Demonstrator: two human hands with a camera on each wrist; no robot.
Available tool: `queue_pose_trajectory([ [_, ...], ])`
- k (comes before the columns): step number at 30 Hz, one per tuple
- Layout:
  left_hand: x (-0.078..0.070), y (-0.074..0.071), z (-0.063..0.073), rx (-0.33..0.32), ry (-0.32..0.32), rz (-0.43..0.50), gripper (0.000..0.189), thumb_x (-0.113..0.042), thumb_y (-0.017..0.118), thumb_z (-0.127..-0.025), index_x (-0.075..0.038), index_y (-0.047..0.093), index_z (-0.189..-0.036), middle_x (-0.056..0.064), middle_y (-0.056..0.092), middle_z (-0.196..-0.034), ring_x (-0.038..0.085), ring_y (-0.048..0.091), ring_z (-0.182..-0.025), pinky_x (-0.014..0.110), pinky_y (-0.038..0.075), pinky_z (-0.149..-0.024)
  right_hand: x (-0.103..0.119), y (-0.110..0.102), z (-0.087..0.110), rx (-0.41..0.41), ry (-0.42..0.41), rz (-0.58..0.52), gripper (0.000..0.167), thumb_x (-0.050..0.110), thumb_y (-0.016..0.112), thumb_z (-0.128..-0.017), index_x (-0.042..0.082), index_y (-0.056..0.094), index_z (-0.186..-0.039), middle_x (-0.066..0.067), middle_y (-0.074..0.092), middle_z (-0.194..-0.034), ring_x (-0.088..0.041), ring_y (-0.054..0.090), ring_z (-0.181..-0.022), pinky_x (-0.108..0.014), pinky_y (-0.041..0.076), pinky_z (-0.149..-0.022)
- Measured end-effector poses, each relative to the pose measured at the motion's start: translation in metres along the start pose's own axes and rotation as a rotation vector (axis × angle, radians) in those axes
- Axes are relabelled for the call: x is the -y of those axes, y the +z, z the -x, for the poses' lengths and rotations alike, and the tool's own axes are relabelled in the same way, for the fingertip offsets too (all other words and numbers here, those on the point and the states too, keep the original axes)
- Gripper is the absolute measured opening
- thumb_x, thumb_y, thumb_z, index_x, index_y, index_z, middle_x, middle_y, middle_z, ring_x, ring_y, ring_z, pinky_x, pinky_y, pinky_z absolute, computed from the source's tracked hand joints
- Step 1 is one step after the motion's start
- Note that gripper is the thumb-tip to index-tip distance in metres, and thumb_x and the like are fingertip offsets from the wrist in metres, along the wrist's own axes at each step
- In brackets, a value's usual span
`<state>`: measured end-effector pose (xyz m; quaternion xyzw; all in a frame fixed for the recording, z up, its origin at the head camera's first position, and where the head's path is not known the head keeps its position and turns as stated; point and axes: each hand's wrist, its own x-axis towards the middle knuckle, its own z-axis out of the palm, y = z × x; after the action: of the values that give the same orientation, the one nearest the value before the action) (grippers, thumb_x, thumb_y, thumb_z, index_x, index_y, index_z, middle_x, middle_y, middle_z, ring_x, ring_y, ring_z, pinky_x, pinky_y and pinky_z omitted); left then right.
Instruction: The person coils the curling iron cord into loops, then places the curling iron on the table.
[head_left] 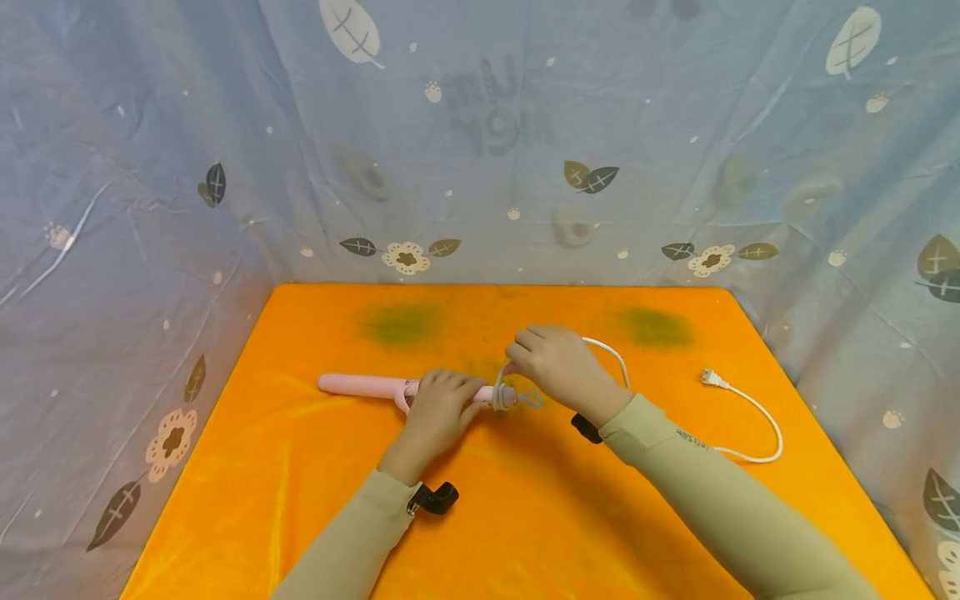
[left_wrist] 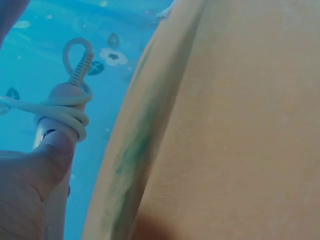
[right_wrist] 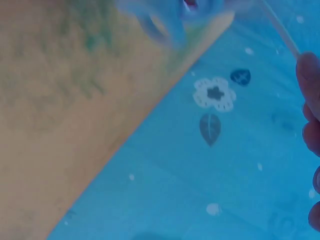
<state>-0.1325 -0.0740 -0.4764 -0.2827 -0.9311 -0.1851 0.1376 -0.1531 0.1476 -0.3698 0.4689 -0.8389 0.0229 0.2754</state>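
A pink curling iron (head_left: 362,386) lies crosswise above the orange table, barrel to the left. My left hand (head_left: 441,408) grips its handle; in the left wrist view the thumb (left_wrist: 54,155) lies along the handle just under the coils. The white cord (left_wrist: 62,114) is wound several times round the handle's end, with a small loop standing out at the tip. My right hand (head_left: 558,367) pinches the cord a little right of the handle, and a stretch of cord (right_wrist: 281,27) runs taut from its fingers. Beyond that hand the cord continues to a plug (head_left: 712,378) on the right.
The orange tabletop (head_left: 337,500) has two greenish stains near its back edge. Patterned cloth curtains (head_left: 510,167) enclose it at the back and sides. The loose cord end curves over the right part of the table, partly behind my right forearm.
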Motion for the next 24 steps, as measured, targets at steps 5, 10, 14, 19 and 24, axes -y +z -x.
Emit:
queue_pose_trajectory([
  [5, 0.001, 0.002, 0.007, -0.037, 0.057, 0.007, 0.03, -0.035, 0.067, -0.091, -0.018, 0.069, -0.116, 0.001, 0.066, -0.112, 0.024, 0.058, -0.107, 0.045, 0.035, -0.1, -0.013, -0.003, -0.007, -0.067, 0.036, -0.029, 0.022, 0.029, 0.077, -0.083, 0.008, 0.068, -0.083, -0.002, 0.055, -0.074, -0.015, 0.048, -0.062, -0.024, 0.045, -0.058],
  [10, 0.0, 0.002, 0.013, -0.093, 0.11, 0.016, 0.031, -0.034, 0.068, -0.09, -0.017, 0.069, -0.117, 0.0, 0.067, -0.111, 0.023, 0.058, -0.104, 0.044, 0.035, -0.099, -0.024, 0.008, -0.006, -0.106, 0.084, -0.048, 0.022, 0.03, 0.076, -0.082, 0.008, 0.071, -0.082, -0.001, 0.052, -0.07, -0.015, 0.044, -0.061, -0.025, 0.042, -0.056],
  [14, -0.002, 0.0, 0.014, -0.155, 0.168, 0.043, 0.033, -0.032, 0.071, -0.089, -0.015, 0.07, -0.116, 0.001, 0.067, -0.11, 0.023, 0.059, -0.101, 0.044, 0.037, -0.097, -0.031, 0.02, -0.002, -0.116, 0.121, -0.051, 0.022, 0.029, 0.077, -0.081, 0.007, 0.073, -0.082, -0.002, 0.056, -0.07, -0.017, 0.044, -0.062, -0.027, 0.044, -0.057],
  [19, -0.004, -0.005, 0.016, -0.228, 0.192, 0.079, 0.033, -0.03, 0.072, -0.087, -0.013, 0.07, -0.115, 0.002, 0.067, -0.108, 0.023, 0.059, -0.101, 0.044, 0.038, -0.096, -0.034, 0.036, 0.007, -0.047, 0.176, -0.045, 0.023, 0.032, 0.074, -0.083, 0.009, 0.073, -0.08, -0.001, 0.056, -0.068, -0.018, 0.043, -0.061, -0.028, 0.044, -0.057],
  [24, -0.004, -0.013, 0.017, -0.296, 0.171, 0.103, 0.037, -0.034, 0.07, -0.087, -0.012, 0.069, -0.117, 0.003, 0.065, -0.109, 0.024, 0.058, -0.102, 0.044, 0.039, -0.094, -0.031, 0.058, 0.023, 0.034, 0.248, -0.027, 0.026, 0.035, 0.072, -0.084, 0.012, 0.068, -0.072, 0.001, 0.052, -0.062, -0.017, 0.044, -0.058, -0.029, 0.045, -0.053],
])
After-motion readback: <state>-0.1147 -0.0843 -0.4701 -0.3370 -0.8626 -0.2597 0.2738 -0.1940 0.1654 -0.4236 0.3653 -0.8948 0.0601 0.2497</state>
